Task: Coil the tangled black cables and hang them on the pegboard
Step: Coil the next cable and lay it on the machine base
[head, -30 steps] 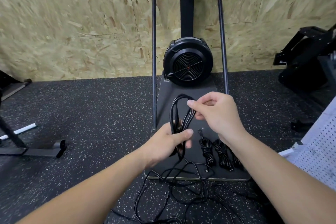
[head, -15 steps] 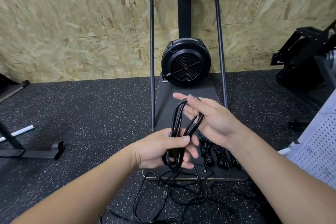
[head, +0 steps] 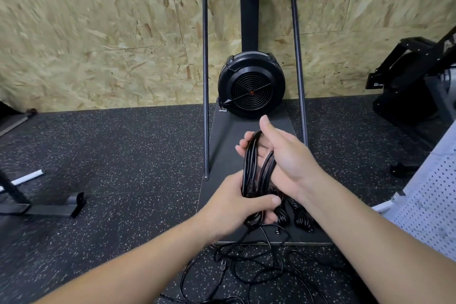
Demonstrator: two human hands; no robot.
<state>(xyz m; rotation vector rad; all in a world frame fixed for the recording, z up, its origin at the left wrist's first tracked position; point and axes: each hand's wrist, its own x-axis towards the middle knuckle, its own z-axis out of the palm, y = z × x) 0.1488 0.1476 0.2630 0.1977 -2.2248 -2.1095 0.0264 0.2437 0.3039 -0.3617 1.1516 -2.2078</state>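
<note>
Above the machine's platform (head: 229, 136), your left hand (head: 237, 202) grips the coil (head: 249, 168) low; your right hand (head: 283, 153) holds its loops. Keep loops even, feeding slack from the floor tangle (head: 259, 271).

A black cable coil (head: 249, 170), several long glossy loops gathered into a narrow upright bundle, stands at the centre of the frame. Just right of and below it, two or more tightly wound black bundles (head: 299, 215) lie side by side. Loose black cable (head: 251, 269) sprawls tangled across the lower centre, and a white pegboard (head: 434, 205) leans at the right edge.
</note>
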